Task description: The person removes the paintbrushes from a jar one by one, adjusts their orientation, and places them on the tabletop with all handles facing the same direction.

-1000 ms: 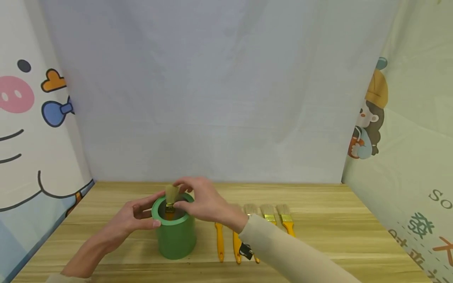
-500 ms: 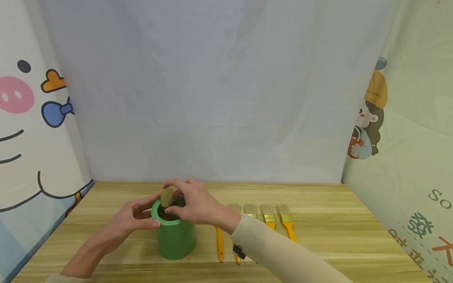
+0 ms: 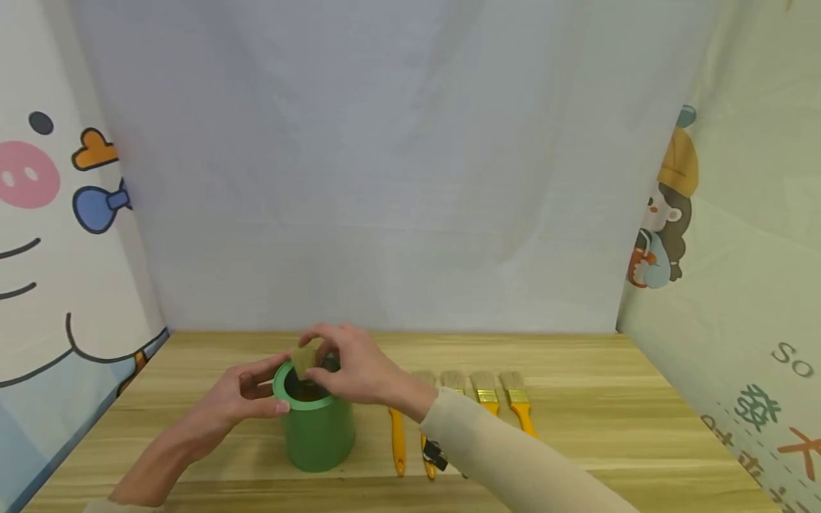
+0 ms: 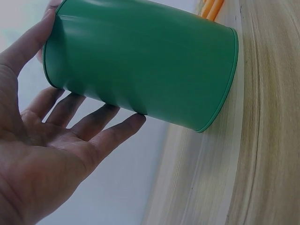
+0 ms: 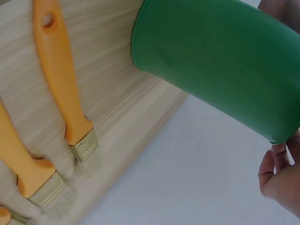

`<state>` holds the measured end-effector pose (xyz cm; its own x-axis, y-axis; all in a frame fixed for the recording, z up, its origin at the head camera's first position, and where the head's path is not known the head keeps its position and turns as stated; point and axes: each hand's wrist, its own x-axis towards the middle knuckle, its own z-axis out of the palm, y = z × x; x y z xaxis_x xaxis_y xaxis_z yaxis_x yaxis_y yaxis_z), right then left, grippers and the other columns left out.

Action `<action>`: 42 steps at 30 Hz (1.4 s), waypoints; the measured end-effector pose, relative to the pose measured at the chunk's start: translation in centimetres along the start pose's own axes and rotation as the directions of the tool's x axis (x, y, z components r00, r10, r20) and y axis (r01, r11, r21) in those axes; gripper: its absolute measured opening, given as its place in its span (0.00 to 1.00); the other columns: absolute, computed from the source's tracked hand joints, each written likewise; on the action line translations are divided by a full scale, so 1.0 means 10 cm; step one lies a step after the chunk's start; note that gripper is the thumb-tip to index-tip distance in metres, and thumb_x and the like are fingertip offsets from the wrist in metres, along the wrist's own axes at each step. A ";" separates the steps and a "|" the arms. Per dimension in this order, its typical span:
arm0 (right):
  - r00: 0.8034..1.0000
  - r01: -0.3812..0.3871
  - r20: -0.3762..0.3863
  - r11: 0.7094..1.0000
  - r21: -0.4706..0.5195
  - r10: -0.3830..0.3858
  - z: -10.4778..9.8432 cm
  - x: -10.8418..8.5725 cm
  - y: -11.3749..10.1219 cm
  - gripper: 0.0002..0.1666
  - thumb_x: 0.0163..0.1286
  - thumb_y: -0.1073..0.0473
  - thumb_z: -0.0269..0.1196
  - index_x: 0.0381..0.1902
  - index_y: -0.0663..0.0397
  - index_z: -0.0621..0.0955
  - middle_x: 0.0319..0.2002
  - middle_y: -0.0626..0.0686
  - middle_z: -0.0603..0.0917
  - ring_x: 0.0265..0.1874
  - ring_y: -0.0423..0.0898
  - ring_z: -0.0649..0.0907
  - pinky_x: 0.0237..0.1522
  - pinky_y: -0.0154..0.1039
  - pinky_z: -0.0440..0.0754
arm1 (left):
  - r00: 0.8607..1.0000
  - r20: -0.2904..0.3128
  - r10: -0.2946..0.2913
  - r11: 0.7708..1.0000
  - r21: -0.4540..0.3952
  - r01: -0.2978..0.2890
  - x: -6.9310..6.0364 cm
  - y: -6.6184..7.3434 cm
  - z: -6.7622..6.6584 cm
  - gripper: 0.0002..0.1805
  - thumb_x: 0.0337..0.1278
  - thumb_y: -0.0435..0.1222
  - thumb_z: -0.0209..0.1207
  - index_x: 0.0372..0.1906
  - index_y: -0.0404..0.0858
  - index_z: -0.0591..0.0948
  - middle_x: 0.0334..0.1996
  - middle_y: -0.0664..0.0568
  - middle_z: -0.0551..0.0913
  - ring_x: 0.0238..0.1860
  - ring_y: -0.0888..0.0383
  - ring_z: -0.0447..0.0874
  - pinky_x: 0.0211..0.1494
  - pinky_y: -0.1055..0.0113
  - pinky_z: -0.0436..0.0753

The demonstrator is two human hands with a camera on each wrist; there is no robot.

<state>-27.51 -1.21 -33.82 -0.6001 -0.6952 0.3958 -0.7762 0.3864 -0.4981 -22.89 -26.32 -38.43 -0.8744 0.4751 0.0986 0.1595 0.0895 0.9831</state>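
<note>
A green can (image 3: 318,436) stands upright on the wooden table. My left hand (image 3: 234,392) holds its left side, the thumb at the near part of the rim; in the left wrist view several fingertips (image 4: 129,125) touch the can's wall. My right hand (image 3: 359,367) is over the opening, pinching a paintbrush (image 3: 302,361) near its metal band. The bristles point up above the rim, while the handle is down inside the can, mostly hidden. In the right wrist view the can (image 5: 220,61) hides most of the right hand (image 5: 287,183).
Several yellow-handled paintbrushes (image 3: 518,399) lie in a row right of the can, bristles away from me. My right forearm passes over some of them. The nearest paintbrush (image 5: 58,70) lies close to the can. A pale cloth (image 3: 398,178) hangs behind the table (image 3: 609,427).
My right hand has shifted left over the can, and the brush has sunk lower into it, its bristles now nearer the rim. The left hand and can have stayed in place.
</note>
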 end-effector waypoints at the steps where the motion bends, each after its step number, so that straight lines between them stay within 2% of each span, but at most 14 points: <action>1: 1.000 0.003 0.005 1.000 -0.003 -0.003 -0.01 0.00 0.01 0.22 0.73 0.60 0.71 0.62 0.48 0.81 0.39 0.43 0.88 0.45 0.38 0.79 0.49 0.34 0.75 | 1.000 -0.002 0.000 1.000 0.001 0.000 0.00 0.00 0.00 0.46 0.71 0.31 0.63 0.83 0.28 0.50 0.81 0.30 0.51 0.73 0.26 0.63 0.60 0.57 0.83; 5: 0.999 0.010 0.033 1.000 -0.018 -0.009 -0.02 0.00 0.01 0.23 0.73 0.59 0.71 0.64 0.48 0.80 0.40 0.43 0.90 0.45 0.38 0.78 0.50 0.34 0.74 | 1.000 -0.006 0.005 1.000 0.001 -0.005 0.00 -0.01 -0.01 0.45 0.71 0.31 0.63 0.83 0.28 0.51 0.81 0.30 0.53 0.73 0.28 0.65 0.59 0.56 0.83; 12: 0.993 0.007 0.114 0.987 -0.161 0.012 -0.02 0.00 -0.04 0.32 0.73 0.45 0.71 0.71 0.41 0.77 0.43 0.35 0.88 0.46 0.37 0.75 0.55 0.39 0.69 | 1.000 -0.012 -0.018 1.000 -0.006 0.018 -0.01 0.00 0.00 0.45 0.72 0.32 0.63 0.84 0.29 0.52 0.80 0.29 0.54 0.73 0.31 0.67 0.59 0.56 0.83; 15: 0.993 0.008 0.116 0.984 -0.180 0.013 -0.01 0.01 -0.05 0.34 0.72 0.45 0.72 0.72 0.39 0.76 0.42 0.34 0.88 0.47 0.36 0.76 0.56 0.39 0.68 | 0.999 -0.014 -0.031 1.000 -0.005 0.031 -0.02 -0.01 0.00 0.46 0.72 0.33 0.63 0.84 0.28 0.50 0.80 0.29 0.53 0.74 0.30 0.65 0.60 0.56 0.83; 21: 0.993 0.024 0.115 0.986 -0.166 -0.005 0.02 0.03 -0.05 0.33 0.72 0.48 0.73 0.72 0.41 0.76 0.41 0.35 0.89 0.46 0.35 0.76 0.53 0.37 0.68 | 0.999 -0.017 -0.040 0.999 -0.005 0.040 -0.03 -0.01 0.00 0.46 0.72 0.33 0.63 0.84 0.29 0.50 0.80 0.30 0.55 0.74 0.31 0.66 0.60 0.55 0.83; 32: 0.992 0.057 0.121 0.984 -0.169 -0.037 0.03 0.05 -0.06 0.31 0.72 0.50 0.73 0.70 0.41 0.78 0.42 0.36 0.90 0.49 0.36 0.77 0.56 0.38 0.67 | 1.000 -0.019 -0.025 1.000 -0.015 0.025 -0.02 0.00 0.00 0.44 0.72 0.32 0.63 0.84 0.30 0.53 0.79 0.29 0.57 0.73 0.33 0.69 0.59 0.54 0.84; 39: 0.993 0.072 0.105 0.990 -0.125 -0.059 0.01 0.05 -0.04 0.29 0.72 0.54 0.73 0.68 0.43 0.79 0.39 0.37 0.88 0.45 0.34 0.78 0.56 0.38 0.69 | 0.999 -0.011 -0.036 0.999 -0.015 0.036 -0.02 0.00 0.00 0.47 0.72 0.33 0.63 0.84 0.28 0.49 0.80 0.29 0.54 0.74 0.30 0.65 0.60 0.55 0.83; 42: 0.994 0.073 0.089 0.995 -0.071 -0.066 -0.03 0.05 -0.04 0.28 0.72 0.58 0.73 0.68 0.47 0.79 0.37 0.39 0.88 0.43 0.35 0.79 0.53 0.35 0.72 | 0.999 -0.015 -0.040 0.999 -0.007 0.040 -0.02 0.00 -0.01 0.48 0.71 0.33 0.64 0.84 0.27 0.48 0.81 0.29 0.52 0.74 0.28 0.63 0.61 0.56 0.82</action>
<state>-27.59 -1.53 -33.20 -0.5277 -0.7702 0.3582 -0.8297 0.3769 -0.4118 -22.74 -26.47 -38.46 -0.8867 0.4583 0.0614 0.1212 0.1022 0.9873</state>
